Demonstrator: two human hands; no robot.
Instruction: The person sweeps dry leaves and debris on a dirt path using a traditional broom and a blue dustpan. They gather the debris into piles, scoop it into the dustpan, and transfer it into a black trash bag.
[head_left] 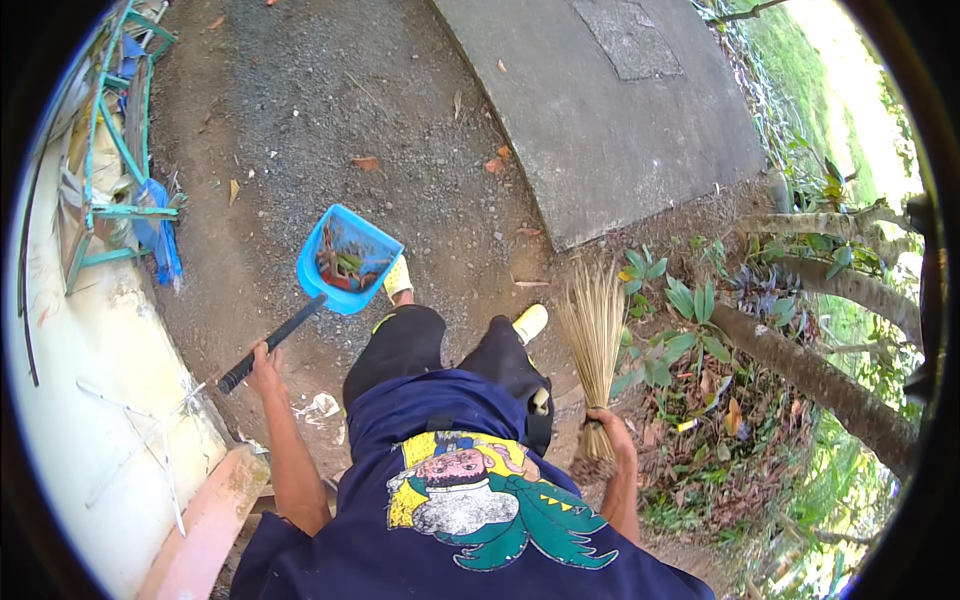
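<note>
My left hand [265, 372] is closed around the black handle of a blue dustpan [348, 298], which is held out ahead of my left leg. Dry leaves and bits of plant litter [345, 262] lie inside its pan. In my right hand [612, 428] is a stick broom [594, 335], a bundle of thin tan bristles gripped near its bound lower end. The bristles fan out forward, beside my right foot and apart from the dustpan. Both hands are at my sides, well away from each other.
Gravelly dirt [310, 120] with scattered dry leaves stretches ahead. A raised concrete slab [600, 130] lies at the front right. Plants [690, 310], leaf litter and tree trunks [810, 375] are on the right. A pale wall [110, 370] and a green metal frame [105, 160] stand at left.
</note>
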